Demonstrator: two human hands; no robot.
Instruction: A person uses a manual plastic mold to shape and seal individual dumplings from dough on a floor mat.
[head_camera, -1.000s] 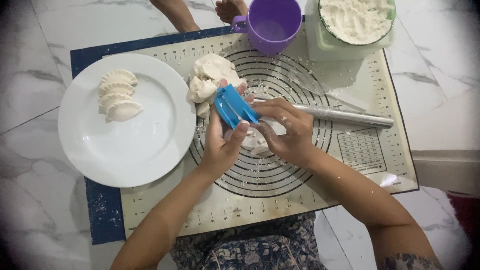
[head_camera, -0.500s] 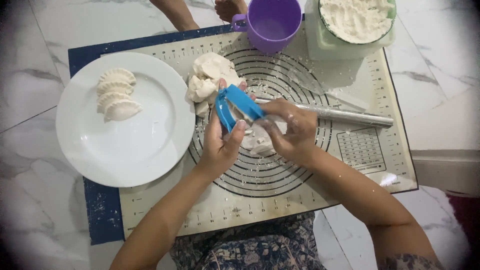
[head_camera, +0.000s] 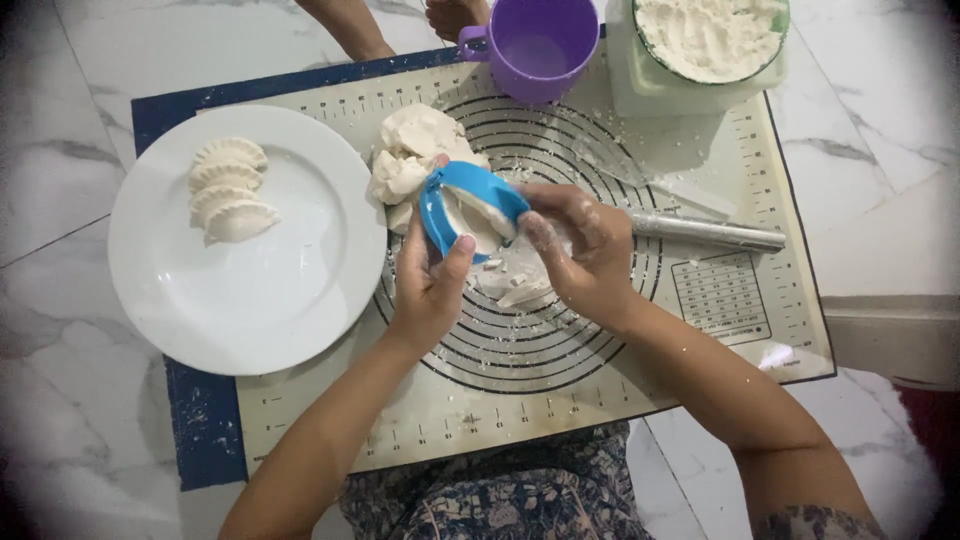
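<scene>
Flour fills the green-rimmed bowl (head_camera: 712, 38) at one o'clock, the purple cup (head_camera: 538, 45) at twelve looks empty, and the white plate (head_camera: 245, 240) at nine carries four folded dumplings (head_camera: 229, 190). At centre, above the baking mat (head_camera: 600, 380), the left hand (head_camera: 432, 285) grips the blue dumpling press (head_camera: 470, 205), now swung open on its dough where it was clamped shut a second ago; right hand (head_camera: 585, 255) pinches the dough's edge.

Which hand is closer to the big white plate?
Left. The left hand sits just beside the white plate; the right hand is farther off, across the blue mould.
</scene>
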